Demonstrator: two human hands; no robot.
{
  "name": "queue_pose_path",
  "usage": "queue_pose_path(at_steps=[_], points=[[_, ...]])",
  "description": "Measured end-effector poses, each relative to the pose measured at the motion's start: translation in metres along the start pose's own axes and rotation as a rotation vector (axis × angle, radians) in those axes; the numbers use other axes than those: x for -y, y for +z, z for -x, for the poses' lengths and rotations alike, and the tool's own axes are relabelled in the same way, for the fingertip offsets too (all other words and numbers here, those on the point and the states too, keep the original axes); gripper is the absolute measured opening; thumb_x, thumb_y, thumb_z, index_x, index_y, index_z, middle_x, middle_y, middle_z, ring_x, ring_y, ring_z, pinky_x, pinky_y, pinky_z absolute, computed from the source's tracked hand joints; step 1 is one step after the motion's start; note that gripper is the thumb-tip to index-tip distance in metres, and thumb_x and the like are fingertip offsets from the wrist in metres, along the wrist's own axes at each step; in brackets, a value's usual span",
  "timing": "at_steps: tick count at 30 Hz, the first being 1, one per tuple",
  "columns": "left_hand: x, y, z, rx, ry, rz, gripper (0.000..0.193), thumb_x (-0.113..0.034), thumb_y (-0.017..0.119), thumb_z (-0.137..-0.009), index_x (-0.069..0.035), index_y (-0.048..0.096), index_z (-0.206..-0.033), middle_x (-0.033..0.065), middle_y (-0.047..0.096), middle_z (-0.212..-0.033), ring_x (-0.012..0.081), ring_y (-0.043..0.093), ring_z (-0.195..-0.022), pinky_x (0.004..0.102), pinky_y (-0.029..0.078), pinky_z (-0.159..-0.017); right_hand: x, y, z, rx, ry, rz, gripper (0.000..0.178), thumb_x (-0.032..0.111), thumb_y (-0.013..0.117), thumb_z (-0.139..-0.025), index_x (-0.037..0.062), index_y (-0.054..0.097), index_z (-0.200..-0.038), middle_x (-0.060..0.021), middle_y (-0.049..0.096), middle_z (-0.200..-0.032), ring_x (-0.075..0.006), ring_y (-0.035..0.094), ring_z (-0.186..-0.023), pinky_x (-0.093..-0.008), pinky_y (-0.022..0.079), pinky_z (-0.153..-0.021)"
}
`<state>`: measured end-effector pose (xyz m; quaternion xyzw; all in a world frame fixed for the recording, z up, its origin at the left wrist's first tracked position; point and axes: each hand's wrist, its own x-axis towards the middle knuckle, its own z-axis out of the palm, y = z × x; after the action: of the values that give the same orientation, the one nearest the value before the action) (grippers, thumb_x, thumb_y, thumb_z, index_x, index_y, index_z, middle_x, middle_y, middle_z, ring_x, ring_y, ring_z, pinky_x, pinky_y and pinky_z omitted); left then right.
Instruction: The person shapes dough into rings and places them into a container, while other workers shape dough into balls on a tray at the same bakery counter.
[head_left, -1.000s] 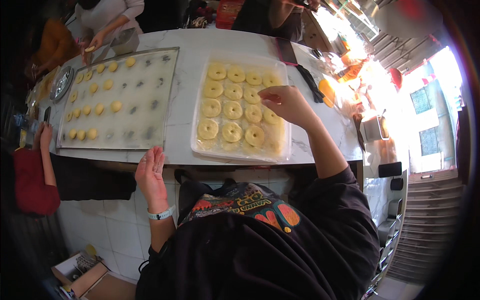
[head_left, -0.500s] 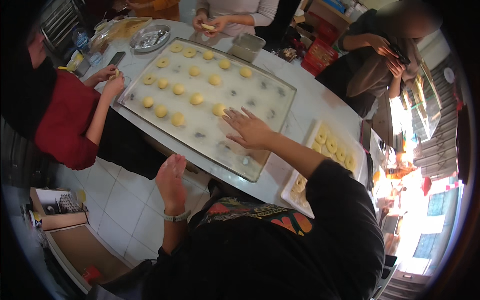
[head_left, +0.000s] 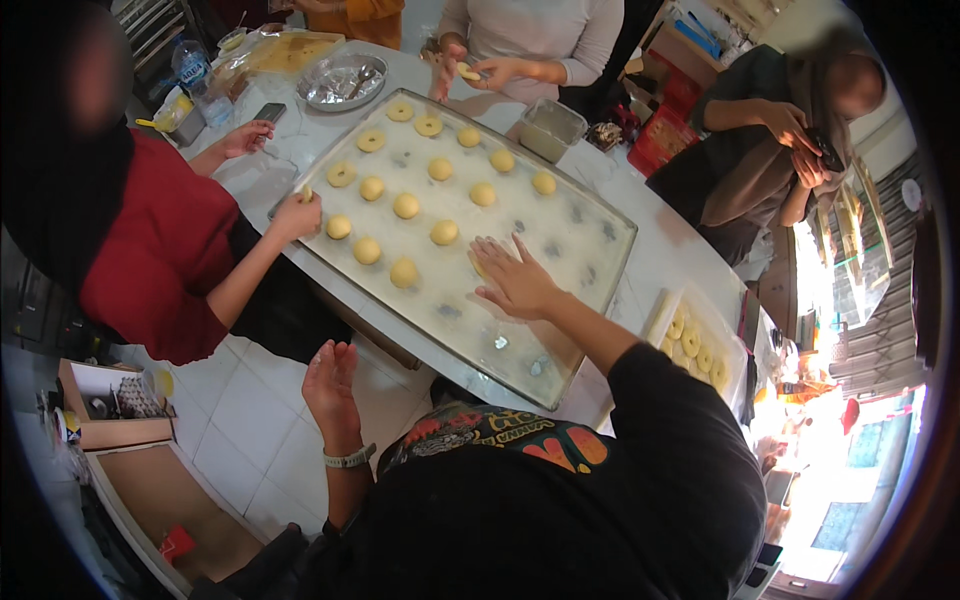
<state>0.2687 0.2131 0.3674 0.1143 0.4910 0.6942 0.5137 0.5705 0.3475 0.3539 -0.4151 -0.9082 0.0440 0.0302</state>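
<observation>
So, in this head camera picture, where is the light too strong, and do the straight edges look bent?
In the head view, daylight at the lower right burns out the small tray of dough rings. The large baking tray under the right hand is evenly lit, its edges bowed by the fisheye. The rim is black. The left hand over the floor looks sharp.

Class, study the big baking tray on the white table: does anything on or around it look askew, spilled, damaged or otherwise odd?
Nothing looks spilled or damaged. The dough rounds sit in rows on the far part of the big tray; the near part holds only greasy dabs. The right hand lies flat there, and the left hand hangs empty off the table.
</observation>
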Motion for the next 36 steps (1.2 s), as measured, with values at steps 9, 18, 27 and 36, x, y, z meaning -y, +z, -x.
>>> queue_pose_path(at_steps=[9, 18, 27, 36], points=[[0.001, -0.007, -0.007, -0.023, -0.046, -0.025, 0.032, -0.022, 0.06, -0.087, 0.003, 0.053, -0.107, 0.0097, 0.06, -0.094, 0.0214, 0.061, -0.09, 0.032, 0.05, -0.083, -0.004, 0.008, 0.004, 0.027, 0.078, -0.054, 0.065, 0.044, 0.033, -0.091, 0.001, 0.023, -0.138, -0.0167, 0.025, -0.144, -0.0269, 0.022, -0.135, -0.0474, 0.005, -0.111], [0.001, -0.006, -0.014, -0.006, -0.031, 0.0, 0.029, -0.02, 0.06, -0.087, 0.003, 0.055, -0.105, 0.0099, 0.06, -0.091, 0.0218, 0.061, -0.088, 0.0317, 0.051, -0.082, -0.019, -0.022, 0.009, -0.11, 0.291, -0.194, 0.026, 0.011, 0.053, -0.076, 0.014, 0.063, -0.1, -0.0067, 0.051, -0.114, -0.0237, 0.046, -0.108, -0.0439, 0.026, -0.1], [0.007, 0.0, -0.016, 0.031, -0.063, 0.006, 0.025, -0.019, 0.059, -0.088, 0.002, 0.057, -0.102, 0.0091, 0.063, -0.088, 0.0211, 0.063, -0.085, 0.0309, 0.052, -0.079, -0.016, -0.024, 0.005, -0.187, 0.203, -0.036, 0.018, 0.018, 0.053, -0.078, 0.0228, 0.065, -0.09, -0.0031, 0.049, -0.105, -0.0217, 0.043, -0.105, -0.0442, 0.028, -0.094], [0.006, -0.011, -0.01, 0.037, -0.034, 0.01, 0.027, -0.018, 0.058, -0.088, 0.003, 0.055, -0.105, 0.0111, 0.062, -0.09, 0.0219, 0.063, -0.085, 0.0319, 0.052, -0.08, -0.011, -0.02, 0.001, -0.027, 0.202, 0.027, 0.019, 0.021, 0.053, -0.078, 0.024, 0.065, -0.093, -0.0021, 0.049, -0.108, -0.0207, 0.042, -0.107, -0.0432, 0.029, -0.091]])
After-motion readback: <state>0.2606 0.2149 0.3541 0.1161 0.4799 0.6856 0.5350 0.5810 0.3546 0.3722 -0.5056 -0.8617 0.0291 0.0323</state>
